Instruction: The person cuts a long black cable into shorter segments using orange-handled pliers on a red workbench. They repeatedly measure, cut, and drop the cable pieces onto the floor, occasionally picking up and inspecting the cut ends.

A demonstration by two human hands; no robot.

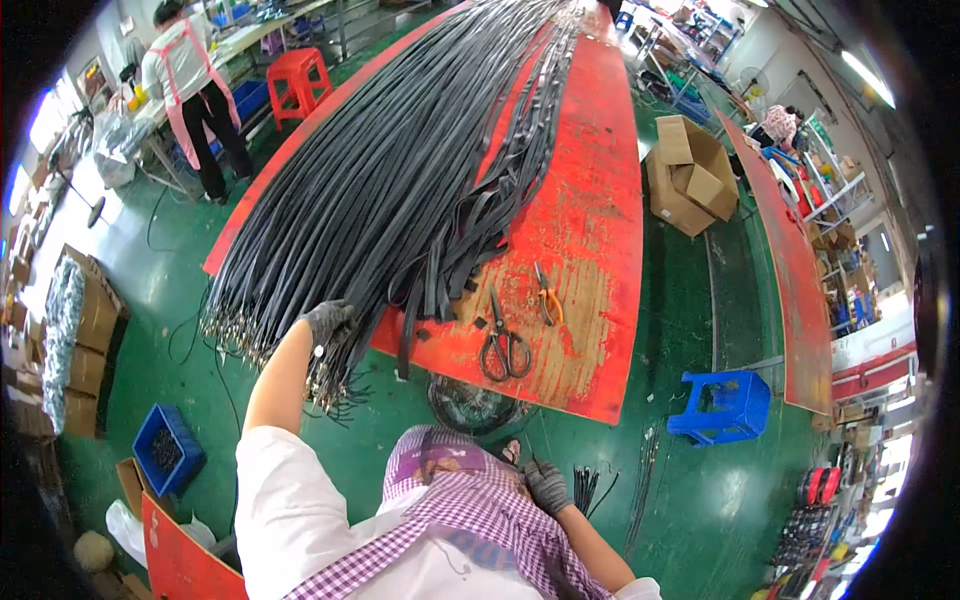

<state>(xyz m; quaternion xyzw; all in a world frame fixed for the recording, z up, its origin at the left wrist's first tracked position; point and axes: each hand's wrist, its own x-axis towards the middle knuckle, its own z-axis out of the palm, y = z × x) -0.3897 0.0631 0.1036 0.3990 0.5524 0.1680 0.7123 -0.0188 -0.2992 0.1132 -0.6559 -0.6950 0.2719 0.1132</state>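
Note:
A big sheaf of long black belts (420, 150) lies lengthwise on a long red table (590, 200), its buckle ends (240, 335) hanging over the near left edge. My left hand (328, 322), in a grey glove, rests on the belts near those buckle ends and grips some of them. My right hand (545, 485), also gloved, is held low by my checked apron (470, 510), fingers curled around something small that I cannot make out. Black scissors (503, 345) and orange-handled pliers (546, 297) lie on the table's near end.
A blue plastic stool (725, 405) stands on the green floor to the right, and cardboard boxes (690, 175) beyond it. A second red table (790, 290) runs on the right. A blue crate (165, 450) sits lower left. A person in a pink apron (190, 85) stands far left by a red stool (298, 82).

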